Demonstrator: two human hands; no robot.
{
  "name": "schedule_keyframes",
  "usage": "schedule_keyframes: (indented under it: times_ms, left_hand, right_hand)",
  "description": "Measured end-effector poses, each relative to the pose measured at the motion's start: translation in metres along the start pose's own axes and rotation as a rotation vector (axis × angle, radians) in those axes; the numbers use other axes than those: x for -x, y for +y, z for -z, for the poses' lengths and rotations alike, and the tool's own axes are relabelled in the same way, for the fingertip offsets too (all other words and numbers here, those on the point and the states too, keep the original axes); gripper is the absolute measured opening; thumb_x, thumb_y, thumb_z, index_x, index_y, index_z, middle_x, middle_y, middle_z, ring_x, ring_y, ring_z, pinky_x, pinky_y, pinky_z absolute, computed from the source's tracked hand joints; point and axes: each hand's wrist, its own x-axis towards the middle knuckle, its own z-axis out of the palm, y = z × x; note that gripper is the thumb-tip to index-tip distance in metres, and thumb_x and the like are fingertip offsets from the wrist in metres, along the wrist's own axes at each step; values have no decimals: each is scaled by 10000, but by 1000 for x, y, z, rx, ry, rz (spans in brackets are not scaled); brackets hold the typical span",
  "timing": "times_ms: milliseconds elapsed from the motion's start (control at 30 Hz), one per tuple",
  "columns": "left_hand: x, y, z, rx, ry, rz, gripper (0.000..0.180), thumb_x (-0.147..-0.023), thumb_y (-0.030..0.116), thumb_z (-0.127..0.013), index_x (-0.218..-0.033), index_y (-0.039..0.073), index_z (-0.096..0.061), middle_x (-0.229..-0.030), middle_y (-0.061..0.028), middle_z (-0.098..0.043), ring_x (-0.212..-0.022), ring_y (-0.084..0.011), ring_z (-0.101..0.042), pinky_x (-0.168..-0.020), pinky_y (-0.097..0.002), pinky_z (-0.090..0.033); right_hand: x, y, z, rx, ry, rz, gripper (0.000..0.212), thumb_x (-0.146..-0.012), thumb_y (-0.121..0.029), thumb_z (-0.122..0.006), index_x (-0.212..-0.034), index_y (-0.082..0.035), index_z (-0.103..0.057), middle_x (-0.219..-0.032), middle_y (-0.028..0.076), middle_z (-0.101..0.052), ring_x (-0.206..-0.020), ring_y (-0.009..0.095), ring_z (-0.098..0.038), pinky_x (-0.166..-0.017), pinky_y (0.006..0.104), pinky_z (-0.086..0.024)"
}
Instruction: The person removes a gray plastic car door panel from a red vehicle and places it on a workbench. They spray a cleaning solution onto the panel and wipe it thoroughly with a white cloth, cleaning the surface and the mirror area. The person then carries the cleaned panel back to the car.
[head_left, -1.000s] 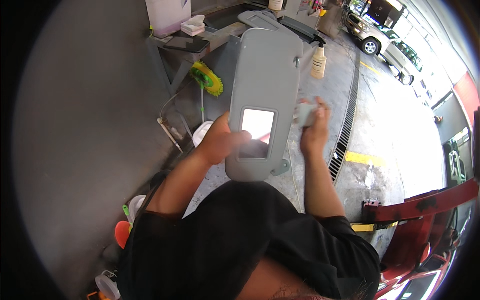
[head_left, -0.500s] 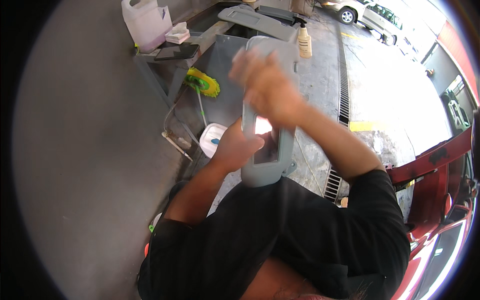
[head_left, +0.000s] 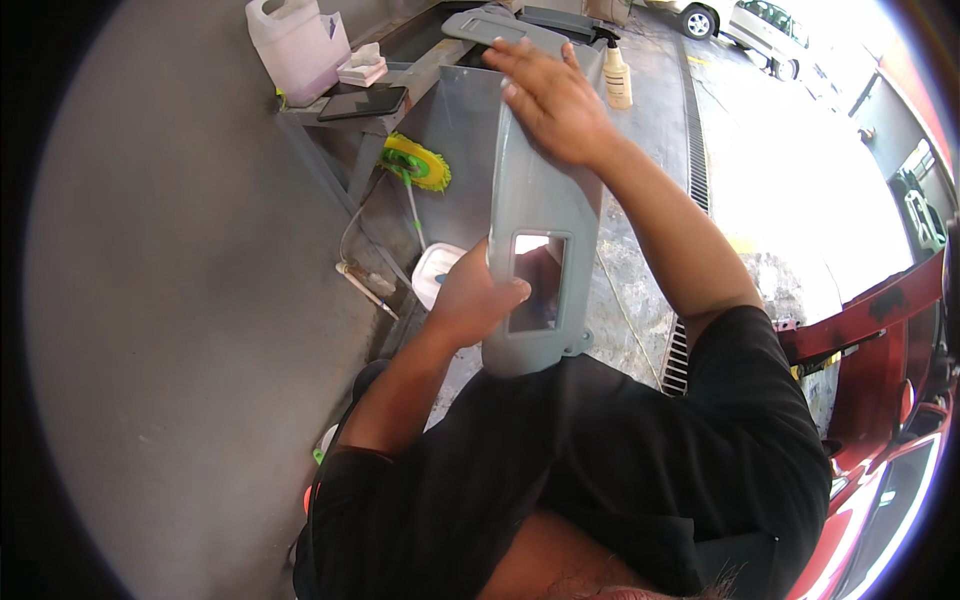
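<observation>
The left hand clasps a long gray plastic sun visor, apparently steadying it; the right hand (whether gripping anything, cannot tell) lies across its far end.

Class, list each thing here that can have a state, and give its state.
Visor, held.
Visor mirror, uncovered.
Left grip, closed on visor.
Right grip, fingers extended over visor; palm hidden.
Jug, upright, partly filled.
Spray bottle, upright.
Tablet, flat, screen dark.
White tub, open.
Brush, head up.
</observation>
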Motion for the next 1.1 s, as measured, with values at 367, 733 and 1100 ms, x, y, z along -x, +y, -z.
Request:
schedule_keyframes:
  times_ms: [367, 733, 1100]
  left_hand:
    - [-15, -21, 1, 272, -113, 22, 437, -875, 1, -631, -1307, 0, -560, -1012, -10, -642, -857, -71, -570, -766, -255, -475]
    - [-39, -21, -29, 75, -144, -4, 537, -857, 18, -664, -1374, -12, -523, -1179, -48, -654, -1052, -120, -607, -923, -291, -488]
    - [-77, 5, -110, -75, -206, 89, 581, -861, 18, -667, -1419, -15, -509, -1277, -71, -649, -1182, -158, -588, -1044, -334, -456]
  right_hand:
    - [51, 34, -23, 11, -96, -98, 640, -1043, -368, -534, -1606, -130, -344, -1695, 138, -261, -1572, 359, -224, -1246, 655, -123]
    - [39, 77, -3, -143, -97, -282, 449, -1070, -418, -428, -1364, -146, -630, -1410, 141, -608, -1317, 341, -555, -1121, 525, -411]
    - [60, 122, 41, -134, -182, -180, 403, -1053, -407, -486, -1158, -98, -723, -1119, 158, -727, -1050, 388, -671, -962, 478, -508]
